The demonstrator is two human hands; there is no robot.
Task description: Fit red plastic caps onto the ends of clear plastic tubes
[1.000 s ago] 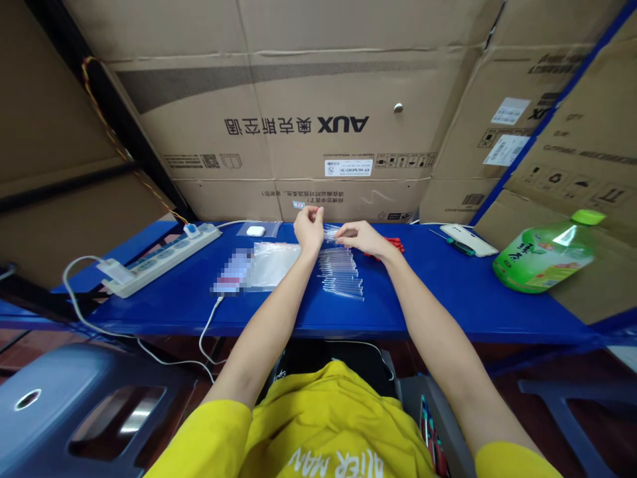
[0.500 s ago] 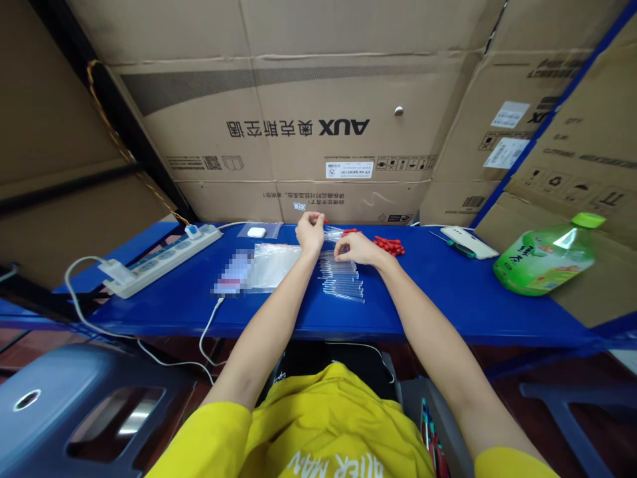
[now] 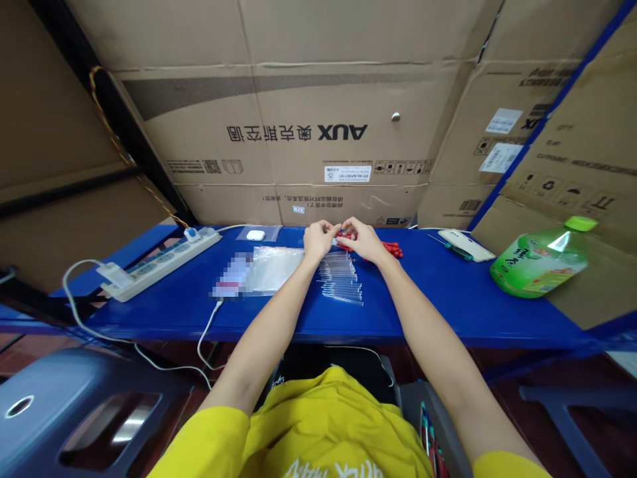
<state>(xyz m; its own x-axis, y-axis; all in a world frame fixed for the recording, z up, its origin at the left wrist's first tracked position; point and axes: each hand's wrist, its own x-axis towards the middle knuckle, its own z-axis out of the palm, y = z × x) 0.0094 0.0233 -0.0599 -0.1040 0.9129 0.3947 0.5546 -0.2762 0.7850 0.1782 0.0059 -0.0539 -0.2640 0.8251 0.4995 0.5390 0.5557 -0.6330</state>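
My left hand is closed in a pinch, with a small red rubber cap at its fingertips, mostly hidden. Facing it, my right hand pinches what looks like a thin clear tube, largely covered by the fingers. The fingertips of both hands nearly meet above the back part of the table. Just below them lies a row of clear thin tubes, side by side. Several red caps lie in a heap behind and beside my right hand; red-capped tubes partly show under the fingers.
Left of the tubes are a clear plastic bag and a blurred-out phone on a cable. A power strip lies farther left. At right are a white case, a screwdriver and a green bottle. Cardboard walls the back.
My right hand has moved up from the row of clear tubes toward my left hand. My left hand has come slightly down and right, so the fingertips are now close together.
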